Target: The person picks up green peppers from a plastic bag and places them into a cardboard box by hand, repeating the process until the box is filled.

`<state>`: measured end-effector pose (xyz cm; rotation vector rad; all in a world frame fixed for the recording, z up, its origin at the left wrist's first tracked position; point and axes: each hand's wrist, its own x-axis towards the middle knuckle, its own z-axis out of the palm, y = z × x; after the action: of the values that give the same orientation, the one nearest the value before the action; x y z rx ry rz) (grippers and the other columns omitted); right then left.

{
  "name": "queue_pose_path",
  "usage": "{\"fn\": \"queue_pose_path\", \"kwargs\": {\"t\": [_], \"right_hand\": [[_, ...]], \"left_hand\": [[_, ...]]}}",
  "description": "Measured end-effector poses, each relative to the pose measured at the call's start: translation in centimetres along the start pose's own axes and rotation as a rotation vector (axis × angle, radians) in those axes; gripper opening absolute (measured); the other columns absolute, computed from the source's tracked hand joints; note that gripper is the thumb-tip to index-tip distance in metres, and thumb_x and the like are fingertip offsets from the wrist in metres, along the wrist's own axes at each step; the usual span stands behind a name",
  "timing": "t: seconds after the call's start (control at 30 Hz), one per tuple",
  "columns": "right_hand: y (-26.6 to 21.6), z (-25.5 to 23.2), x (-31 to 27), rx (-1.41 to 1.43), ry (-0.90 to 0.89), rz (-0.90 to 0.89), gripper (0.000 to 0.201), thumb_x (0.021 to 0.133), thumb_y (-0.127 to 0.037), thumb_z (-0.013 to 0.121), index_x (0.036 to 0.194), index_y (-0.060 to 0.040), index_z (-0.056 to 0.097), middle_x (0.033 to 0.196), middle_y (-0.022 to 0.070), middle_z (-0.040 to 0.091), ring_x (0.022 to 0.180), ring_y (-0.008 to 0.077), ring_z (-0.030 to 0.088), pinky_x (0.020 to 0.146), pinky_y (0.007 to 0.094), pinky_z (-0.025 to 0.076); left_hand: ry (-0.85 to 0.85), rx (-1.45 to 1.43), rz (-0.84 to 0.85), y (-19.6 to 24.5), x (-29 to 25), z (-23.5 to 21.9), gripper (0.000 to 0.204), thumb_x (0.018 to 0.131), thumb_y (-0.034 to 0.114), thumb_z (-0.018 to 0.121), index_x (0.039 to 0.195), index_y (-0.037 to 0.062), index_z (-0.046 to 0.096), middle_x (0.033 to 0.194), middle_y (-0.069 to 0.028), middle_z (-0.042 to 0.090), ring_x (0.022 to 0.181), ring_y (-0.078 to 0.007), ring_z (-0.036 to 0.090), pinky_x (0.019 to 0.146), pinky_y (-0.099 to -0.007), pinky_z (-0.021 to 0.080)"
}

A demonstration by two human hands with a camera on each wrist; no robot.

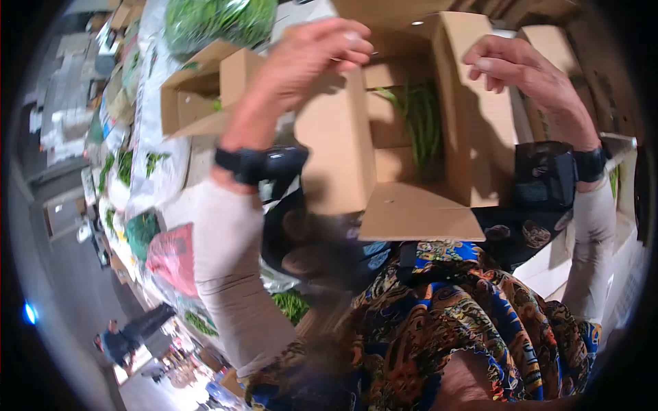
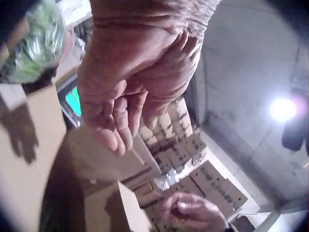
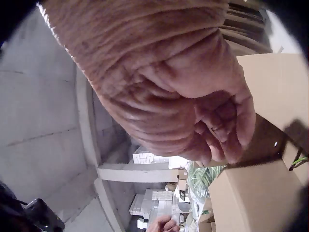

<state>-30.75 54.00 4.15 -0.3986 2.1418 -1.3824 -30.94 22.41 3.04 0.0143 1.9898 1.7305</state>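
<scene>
Hovering over the open brown cardboard box (image 1: 404,137) in the head view, the left hand (image 1: 308,58) at ten o'clock and the right hand (image 1: 521,68) at two o'clock are apart, fingers loosely curled and holding nothing; a bunch of long green beans (image 1: 421,127) already stands inside, flaps still unfolded, so I judge packing unfinished. From the left wrist, relaxed fingers (image 2: 113,130) hang above cardboard; from the right wrist, curled fingers (image 3: 227,130) grip nothing.

The open box (image 1: 404,164) is matt brown cardboard, and the bag (image 1: 212,20) of greens behind it is glossy plastic.
</scene>
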Motion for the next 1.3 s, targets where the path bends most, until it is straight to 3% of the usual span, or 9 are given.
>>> {"fn": "queue_pose_path", "kwargs": {"t": [0.1,0.3,0.5,0.73,0.87,0.97,1.03,1.23,1.3], "right_hand": [[0.1,0.2,0.3,-0.113,-0.083,-0.010,0.030,0.090,-0.033,0.055,0.100,-0.0060,0.060,0.084,-0.0003,0.057,0.074,0.0071,0.049,0.068,0.0212,0.039],[0.9,1.7,1.6,-0.157,-0.185,0.034,0.035,0.088,-0.039,0.057,0.099,-0.0066,0.061,0.082,-0.0025,0.058,0.070,0.0050,0.049,0.063,0.0207,0.039],[1.0,3.6,2.4,-0.176,-0.267,0.060,0.037,0.088,-0.039,0.059,0.104,-0.0058,0.060,0.085,-0.0029,0.058,0.071,0.0048,0.050,0.064,0.0208,0.039],[2.7,2.7,2.5,-0.267,-0.269,0.136,0.033,0.091,-0.035,0.056,0.105,-0.0054,0.059,0.084,-0.0022,0.057,0.071,0.0049,0.050,0.065,0.0204,0.039],[3.5,2.4,3.0,-0.249,-0.273,0.152,0.032,0.093,-0.033,0.054,0.107,-0.0043,0.057,0.083,-0.0023,0.056,0.070,0.0048,0.049,0.064,0.0200,0.039],[2.5,2.9,2.8,-0.285,-0.295,0.147,0.033,0.093,-0.032,0.053,0.108,-0.0031,0.056,0.084,-0.0011,0.056,0.071,0.0052,0.050,0.065,0.0203,0.040],[2.9,3.1,2.4,-0.269,-0.243,0.123,0.033,0.093,-0.032,0.053,0.108,-0.0026,0.056,0.084,-0.0005,0.056,0.070,0.0055,0.050,0.064,0.0207,0.041],[3.5,2.2,2.7,-0.282,-0.274,0.163,0.032,0.093,-0.029,0.053,0.110,-0.0016,0.055,0.085,0.0013,0.057,0.071,0.0063,0.050,0.065,0.0213,0.042],[3.5,1.9,2.4,-0.291,-0.274,0.189,0.032,0.093,-0.028,0.053,0.111,-0.0017,0.055,0.086,0.0019,0.057,0.072,0.0068,0.051,0.066,0.0216,0.043]], "left_hand": [[0.163,0.026,0.077,1.4,-10.2,-5.6,0.035,0.095,0.022,0.054,0.120,-0.0018,0.056,0.107,-0.0117,0.065,0.098,-0.0184,0.063,0.085,-0.0282,0.049],[0.401,-0.142,-0.258,-11.5,-29.1,-7.8,0.026,0.095,0.020,0.054,0.109,-0.0004,0.060,0.098,-0.0079,0.066,0.092,-0.0173,0.063,0.081,-0.0291,0.051],[0.700,0.834,-0.530,-31.7,-41.3,-2.9,0.032,0.092,0.032,0.054,0.104,0.0050,0.065,0.093,-0.0175,0.067,0.086,-0.0326,0.065,0.078,-0.0400,0.049],[0.204,0.987,-0.929,-29.3,-46.1,3.5,0.027,0.085,0.031,0.058,0.082,0.0070,0.070,0.081,-0.0139,0.068,0.081,-0.0345,0.066,0.072,-0.0451,0.050],[0.151,1.229,-0.855,-24.3,-41.9,4.8,0.016,0.080,0.015,0.057,0.074,0.0073,0.070,0.076,-0.0150,0.067,0.075,-0.0274,0.067,0.066,-0.0419,0.051],[0.353,1.196,-0.597,-20.1,-37.2,3.8,0.015,0.081,0.015,0.056,0.079,0.0051,0.066,0.076,-0.0162,0.066,0.073,-0.0321,0.065,0.063,-0.0450,0.049],[0.833,1.055,-0.111,-22.2,-35.2,1.7,0.017,0.085,0.016,0.051,0.085,0.0022,0.061,0.079,-0.0182,0.065,0.073,-0.0386,0.062,0.063,-0.0485,0.047],[0.955,0.604,-0.553,-31.1,-37.0,-6.2,0.043,0.078,0.027,0.069,0.106,-0.0023,0.057,0.103,-0.0220,0.064,0.093,-0.0369,0.062,0.077,-0.0443,0.049],[0.873,0.335,-0.401,-32.1,-37.5,-5.5,0.068,0.066,0.034,0.080,0.116,-0.0035,0.053,0.107,-0.0241,0.063,0.098,-0.0354,0.062,0.084,-0.0420,0.049]]}}
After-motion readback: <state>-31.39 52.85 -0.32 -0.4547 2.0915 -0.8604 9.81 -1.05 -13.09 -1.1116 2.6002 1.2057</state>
